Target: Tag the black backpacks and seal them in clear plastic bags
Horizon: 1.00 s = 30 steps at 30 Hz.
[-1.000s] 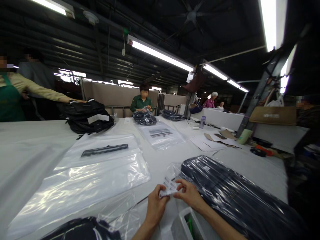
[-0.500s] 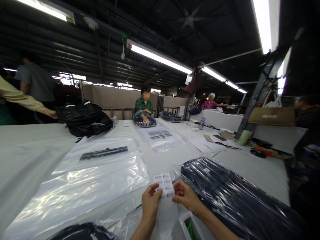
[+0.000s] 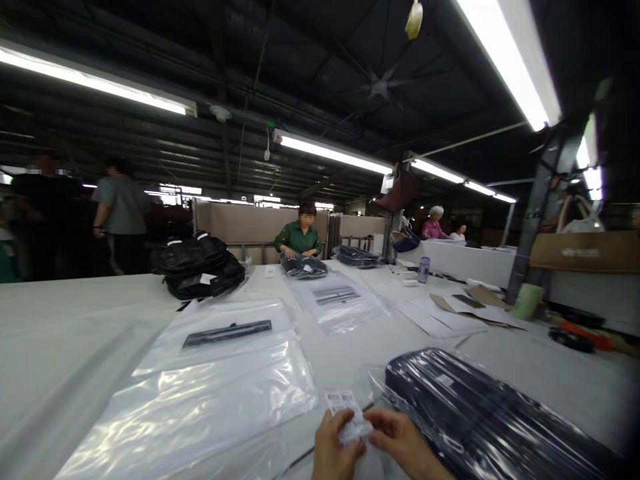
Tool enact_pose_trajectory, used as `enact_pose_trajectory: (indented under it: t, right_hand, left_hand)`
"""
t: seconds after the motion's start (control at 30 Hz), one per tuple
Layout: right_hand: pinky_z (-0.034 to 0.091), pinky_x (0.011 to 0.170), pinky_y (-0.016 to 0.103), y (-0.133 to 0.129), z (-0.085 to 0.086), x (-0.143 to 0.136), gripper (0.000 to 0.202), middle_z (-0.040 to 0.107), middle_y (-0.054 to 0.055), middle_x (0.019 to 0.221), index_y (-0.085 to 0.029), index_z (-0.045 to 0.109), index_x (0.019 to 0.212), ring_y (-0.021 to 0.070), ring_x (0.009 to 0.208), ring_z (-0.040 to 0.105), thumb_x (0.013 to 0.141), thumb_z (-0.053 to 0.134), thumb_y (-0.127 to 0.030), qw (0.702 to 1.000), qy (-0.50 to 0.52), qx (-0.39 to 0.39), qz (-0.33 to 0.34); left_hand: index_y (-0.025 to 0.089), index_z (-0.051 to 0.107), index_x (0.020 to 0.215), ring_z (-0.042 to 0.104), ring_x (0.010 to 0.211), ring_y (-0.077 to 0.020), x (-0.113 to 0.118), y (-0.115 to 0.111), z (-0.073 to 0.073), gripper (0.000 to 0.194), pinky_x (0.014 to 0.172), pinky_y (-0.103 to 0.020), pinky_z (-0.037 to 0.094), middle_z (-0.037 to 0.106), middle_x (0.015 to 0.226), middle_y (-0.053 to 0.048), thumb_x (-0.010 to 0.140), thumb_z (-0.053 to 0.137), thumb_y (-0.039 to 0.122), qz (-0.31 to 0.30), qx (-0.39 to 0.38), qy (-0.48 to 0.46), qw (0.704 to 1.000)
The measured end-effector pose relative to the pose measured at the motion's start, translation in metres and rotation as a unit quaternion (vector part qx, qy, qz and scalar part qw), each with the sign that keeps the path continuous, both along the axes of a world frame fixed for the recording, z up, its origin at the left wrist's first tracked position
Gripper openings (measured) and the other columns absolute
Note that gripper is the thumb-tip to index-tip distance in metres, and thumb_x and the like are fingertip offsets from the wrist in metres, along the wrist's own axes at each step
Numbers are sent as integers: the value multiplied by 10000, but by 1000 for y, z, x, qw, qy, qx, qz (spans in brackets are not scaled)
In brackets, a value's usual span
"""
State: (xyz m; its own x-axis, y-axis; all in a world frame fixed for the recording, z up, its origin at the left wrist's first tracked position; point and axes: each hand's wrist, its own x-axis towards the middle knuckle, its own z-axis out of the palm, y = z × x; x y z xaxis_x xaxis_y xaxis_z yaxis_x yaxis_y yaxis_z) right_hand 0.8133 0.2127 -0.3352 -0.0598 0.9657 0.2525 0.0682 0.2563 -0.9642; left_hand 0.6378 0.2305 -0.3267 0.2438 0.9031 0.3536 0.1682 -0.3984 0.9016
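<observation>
At the near edge of the worktop (image 3: 350,340), the left hand (image 3: 334,450) and right hand (image 3: 400,440) together pinch a barcode label sheet (image 3: 346,410), its long axis pointing away, bagged dark garment (image 3: 480,413) just right.

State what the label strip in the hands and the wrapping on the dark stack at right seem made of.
Label strip: apparently white paper, matte, printed with barcodes and creased in both hands' grip. Wrapping: seemingly thin clear plastic film, glossy, with streaky highlights and wrinkles over the dark stack.
</observation>
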Motion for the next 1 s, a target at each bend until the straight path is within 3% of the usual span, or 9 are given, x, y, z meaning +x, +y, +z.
enact_pose_trajectory:
  t: [0.13, 0.23, 0.37, 0.53, 0.8, 1.0]
  right_hand:
    - [425, 567, 270, 4, -5, 3, 488, 523, -41, 584, -191, 664, 920, 127, 550, 514, 533, 795, -458, 998, 52, -42, 2]
    - [421, 578, 267, 1, -1, 7, 458, 521, -39, 613, -201, 677, 910, 128, 578, 510, 537, 787, -444, 999, 23, -45, 8]
    - [456, 643, 302, -7, 14, 8, 334, 602, -3, 684, -213, 699, 927, 172, 662, 567, 625, 728, -353, 997, -74, -26, -13]
    - [453, 773, 350, -19, 29, 3, 194, 674, 54, 834, -214, 710, 922, 212, 797, 602, 760, 609, -251, 965, -234, 94, -68]
    - [453, 785, 328, -22, 31, 6, 194, 673, 57, 880, -203, 680, 943, 200, 851, 604, 852, 551, -315, 941, -300, 141, -67]
    - [434, 748, 308, -22, 30, 7, 227, 631, 27, 783, -216, 664, 813, 179, 800, 577, 893, 502, -354, 921, -345, 171, -68]
  left_hand:
    - [210, 680, 929, 609, 887, -220, 1, 1, -3, 426, 802, -289, 491, 669, 935, -35, 537, 600, 63, -46, 30, -35, 998]
    - [217, 678, 947, 616, 882, -221, 2, -1, 0, 417, 807, -298, 494, 683, 928, -30, 563, 598, 75, -45, 35, -30, 998]
    - [209, 672, 986, 616, 917, -227, 0, -3, 4, 432, 837, -303, 492, 686, 972, -36, 580, 612, 74, -44, 38, -15, 998]
    - [208, 667, 1029, 623, 886, -213, -4, -5, 5, 389, 814, -291, 493, 685, 952, -43, 656, 635, 102, -16, 57, 33, 998]
    - [227, 683, 937, 601, 792, -196, -6, -15, 7, 175, 728, -279, 443, 640, 825, -40, 825, 558, 278, -6, 107, 100, 989]
    - [215, 680, 755, 606, 732, -181, -1, -16, 10, 174, 683, -250, 407, 669, 745, -13, 822, 545, 301, 9, 63, 112, 992]
